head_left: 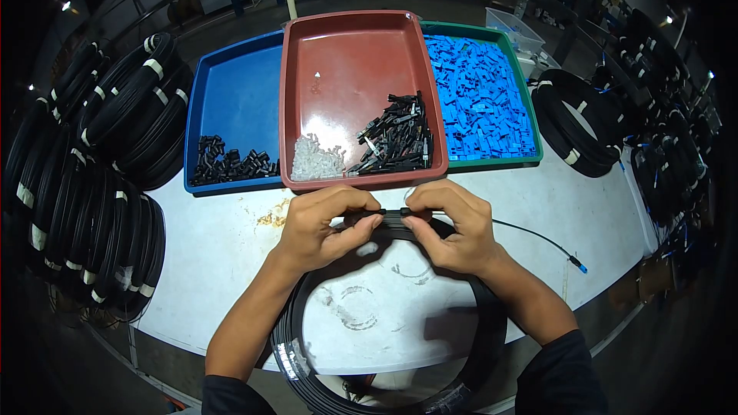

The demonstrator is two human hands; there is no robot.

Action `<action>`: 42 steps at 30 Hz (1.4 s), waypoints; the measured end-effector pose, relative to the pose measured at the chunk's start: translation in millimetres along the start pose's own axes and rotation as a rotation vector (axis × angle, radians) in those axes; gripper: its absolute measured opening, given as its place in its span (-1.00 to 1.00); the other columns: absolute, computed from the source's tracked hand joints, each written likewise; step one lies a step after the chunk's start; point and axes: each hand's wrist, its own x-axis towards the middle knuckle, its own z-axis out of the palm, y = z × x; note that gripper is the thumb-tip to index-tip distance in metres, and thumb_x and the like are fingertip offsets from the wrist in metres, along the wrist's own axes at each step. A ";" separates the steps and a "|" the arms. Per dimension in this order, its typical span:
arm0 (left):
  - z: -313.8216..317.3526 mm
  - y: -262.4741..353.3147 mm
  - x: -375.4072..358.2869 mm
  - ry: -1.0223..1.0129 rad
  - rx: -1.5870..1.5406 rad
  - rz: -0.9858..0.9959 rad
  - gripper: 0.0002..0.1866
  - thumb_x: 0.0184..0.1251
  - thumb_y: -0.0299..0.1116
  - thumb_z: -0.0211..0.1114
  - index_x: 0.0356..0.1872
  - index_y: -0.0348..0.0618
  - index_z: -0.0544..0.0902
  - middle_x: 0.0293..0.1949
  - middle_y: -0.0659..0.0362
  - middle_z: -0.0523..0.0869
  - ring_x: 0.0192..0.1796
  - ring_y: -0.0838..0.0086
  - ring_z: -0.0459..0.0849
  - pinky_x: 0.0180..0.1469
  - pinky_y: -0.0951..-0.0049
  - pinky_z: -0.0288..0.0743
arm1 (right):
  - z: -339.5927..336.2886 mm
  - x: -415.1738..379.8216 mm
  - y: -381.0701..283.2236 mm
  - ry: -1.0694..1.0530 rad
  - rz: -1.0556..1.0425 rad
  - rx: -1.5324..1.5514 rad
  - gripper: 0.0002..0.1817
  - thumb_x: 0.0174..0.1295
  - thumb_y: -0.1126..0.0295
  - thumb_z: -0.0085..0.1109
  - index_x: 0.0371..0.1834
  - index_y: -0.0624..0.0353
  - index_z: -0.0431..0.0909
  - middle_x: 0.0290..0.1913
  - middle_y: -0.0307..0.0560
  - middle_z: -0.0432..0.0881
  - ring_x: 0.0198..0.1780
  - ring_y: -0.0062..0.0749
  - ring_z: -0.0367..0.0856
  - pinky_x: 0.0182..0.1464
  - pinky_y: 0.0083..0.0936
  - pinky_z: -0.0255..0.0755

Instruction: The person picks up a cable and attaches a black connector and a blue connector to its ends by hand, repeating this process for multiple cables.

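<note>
Above the far side of a black cable coil [492, 315], both hands meet with their fingertips a short way apart. My left hand [327, 223] is closed in a pinch on a small black part, mostly covered by the fingers. My right hand [453, 223] pinches a short black fitting [405, 212] on the cable. Strands of the coil show behind the gap between them. From behind my right hand a thin black cable [538, 231] runs out to the right, ending in a blue-tipped connector [580, 267] above the white table.
Beyond my hands stand a blue tray [238, 107] with black pieces, a red tray [354, 46] with clear and black parts, and a green tray [530, 134] of blue connector pieces [480, 100]. Cable coils are stacked at left [100, 223] and right [573, 127] of the white table [207, 261].
</note>
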 end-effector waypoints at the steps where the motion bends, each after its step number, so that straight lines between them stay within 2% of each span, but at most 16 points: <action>1: 1.0 -0.3 -0.2 0.013 -0.029 -0.019 -0.82 0.22 -0.54 0.54 -0.18 -0.33 0.77 -0.31 0.08 0.82 -0.33 0.50 0.80 -0.30 0.51 0.65 | -1.4 -0.7 3.8 -0.013 -0.041 -0.010 -0.79 0.06 0.66 0.50 -0.27 0.32 0.65 -0.20 0.01 0.72 -0.32 -0.24 0.73 -0.24 -0.38 0.64; 7: 4.1 3.5 0.3 -0.020 -0.086 -0.021 -0.85 0.16 -0.56 0.55 -0.24 -0.31 0.80 -0.29 0.06 0.85 -0.33 0.43 0.82 -0.27 0.51 0.68 | -1.7 1.1 0.8 -0.067 -0.396 -0.173 -0.70 -0.09 0.70 0.38 -0.21 0.34 0.68 -0.20 0.05 0.69 -0.33 -0.18 0.70 -0.27 -0.36 0.63; 12: 4.9 8.7 3.0 -0.063 -0.044 0.096 -0.85 0.09 -0.59 0.56 -0.29 -0.29 0.83 -0.30 0.06 0.86 -0.32 0.38 0.84 -0.29 0.47 0.71 | -1.4 -2.4 2.2 -0.118 -0.419 -0.191 -0.66 -0.10 0.72 0.28 -0.16 0.36 0.68 -0.20 0.06 0.69 -0.33 -0.14 0.69 -0.26 -0.33 0.62; 15: 4.7 10.0 3.5 -0.088 0.081 0.195 -0.83 0.06 -0.59 0.56 -0.28 -0.29 0.83 -0.31 0.05 0.86 -0.32 0.37 0.85 -0.29 0.46 0.71 | -0.9 -2.8 5.6 -0.130 -0.273 -0.063 -0.63 -0.08 0.75 0.23 -0.12 0.34 0.65 -0.20 0.05 0.71 -0.29 -0.09 0.71 -0.20 -0.30 0.63; 17: 3.6 14.6 4.2 -0.076 -0.039 -0.001 -0.84 0.06 -0.59 0.56 -0.29 -0.29 0.84 -0.31 0.04 0.87 -0.32 0.38 0.86 -0.28 0.47 0.73 | -0.2 -2.9 6.8 -0.130 -0.281 -0.077 -0.63 -0.08 0.73 0.25 -0.11 0.34 0.66 -0.20 0.05 0.71 -0.29 -0.10 0.71 -0.20 -0.31 0.63; 25: 8.6 9.7 1.6 -0.023 -0.100 -0.068 -0.87 0.09 -0.57 0.56 -0.31 -0.28 0.84 -0.31 0.04 0.87 -0.33 0.36 0.87 -0.30 0.48 0.75 | -3.7 -1.6 0.8 -0.145 -0.424 -0.258 -0.81 -0.01 0.64 0.38 -0.28 0.32 0.68 -0.24 -0.01 0.71 -0.32 -0.21 0.71 -0.28 -0.38 0.58; 26: 8.3 10.7 2.9 -0.045 0.107 0.175 -0.88 0.10 -0.57 0.55 -0.31 -0.28 0.83 -0.30 0.06 0.86 -0.32 0.36 0.86 -0.31 0.46 0.76 | -3.1 -3.0 0.7 -0.144 -0.423 -0.259 -0.81 -0.01 0.64 0.38 -0.28 0.32 0.68 -0.24 -0.01 0.71 -0.32 -0.21 0.71 -0.28 -0.38 0.58; 27: 7.8 11.1 4.1 -0.066 0.314 0.419 -0.89 0.12 -0.56 0.55 -0.31 -0.28 0.82 -0.30 0.07 0.85 -0.32 0.36 0.86 -0.33 0.45 0.76 | -1.7 -4.8 1.1 -0.146 -0.211 -0.085 -0.85 0.05 0.63 0.39 -0.29 0.32 0.68 -0.26 -0.01 0.72 -0.32 -0.21 0.72 -0.28 -0.39 0.58; 28: 7.1 11.3 4.8 -0.068 0.314 0.420 -0.89 0.12 -0.56 0.55 -0.31 -0.28 0.82 -0.30 0.07 0.85 -0.32 0.36 0.86 -0.33 0.45 0.76 | -0.3 -5.9 1.6 -0.146 0.002 0.089 -0.88 0.10 0.62 0.40 -0.30 0.32 0.67 -0.28 -0.01 0.73 -0.32 -0.20 0.73 -0.28 -0.39 0.58; 30: 4.4 11.1 5.3 -0.083 0.419 0.512 -0.90 0.15 -0.53 0.52 -0.30 -0.28 0.80 -0.30 0.09 0.83 -0.31 0.37 0.86 -0.35 0.42 0.76 | 0.4 -2.5 2.0 -0.153 0.047 0.129 -0.92 0.19 0.60 0.40 -0.31 0.31 0.66 -0.32 0.02 0.74 -0.32 -0.17 0.75 -0.28 -0.37 0.59; 32: 5.3 8.4 4.4 -0.073 0.368 0.465 -0.89 0.13 -0.54 0.55 -0.32 -0.31 0.81 -0.32 0.05 0.85 -0.35 0.37 0.85 -0.34 0.47 0.75 | 0.6 0.9 -2.3 -0.140 -0.023 0.003 -0.87 0.08 0.65 0.39 -0.31 0.31 0.67 -0.28 0.00 0.73 -0.33 -0.17 0.73 -0.29 -0.36 0.59; 35: 9.1 15.7 3.5 -0.023 -0.144 -0.176 -0.87 0.08 -0.55 0.59 -0.36 -0.39 0.82 -0.36 -0.05 0.86 -0.41 0.31 0.85 -0.29 0.50 0.74 | 1.7 0.0 5.8 -0.072 -0.325 -0.154 -0.79 -0.04 0.66 0.37 -0.29 0.32 0.67 -0.25 -0.02 0.72 -0.34 -0.18 0.71 -0.30 -0.35 0.59; 38: 8.1 18.3 3.5 -0.051 -0.192 -0.223 -0.85 0.03 -0.61 0.60 -0.36 -0.34 0.82 -0.36 -0.08 0.86 -0.31 0.27 0.89 -0.22 0.45 0.78 | -1.7 -0.7 4.6 -0.074 -0.453 -0.220 -0.72 -0.16 0.66 0.35 -0.28 0.34 0.67 -0.21 -0.04 0.70 -0.35 -0.20 0.69 -0.32 -0.36 0.59; 39: 7.8 16.0 3.2 -0.086 0.022 0.027 -0.82 0.01 -0.59 0.61 -0.33 -0.34 0.82 -0.31 -0.08 0.86 -0.30 0.27 0.89 -0.26 0.44 0.78 | -5.1 -1.0 2.9 -0.124 -0.407 -0.247 -0.79 -0.06 0.67 0.37 -0.30 0.34 0.67 -0.24 -0.03 0.73 -0.34 -0.22 0.72 -0.31 -0.39 0.59; 40: 7.9 17.0 4.6 -0.089 0.020 0.028 -0.82 0.01 -0.59 0.61 -0.33 -0.34 0.82 -0.31 -0.08 0.86 -0.30 0.27 0.89 -0.26 0.44 0.78 | -4.4 -2.1 3.7 -0.121 -0.404 -0.248 -0.79 -0.06 0.67 0.37 -0.30 0.34 0.67 -0.24 -0.03 0.73 -0.34 -0.22 0.72 -0.31 -0.39 0.59; 42: 6.3 22.1 10.4 -0.086 0.470 0.537 -0.80 -0.02 -0.56 0.63 -0.33 -0.29 0.82 -0.25 0.00 0.87 -0.29 0.34 0.88 -0.29 0.42 0.77 | -1.3 -3.8 5.9 -0.115 0.011 0.108 -0.85 0.06 0.65 0.40 -0.29 0.32 0.68 -0.29 -0.03 0.75 -0.34 -0.21 0.74 -0.31 -0.40 0.59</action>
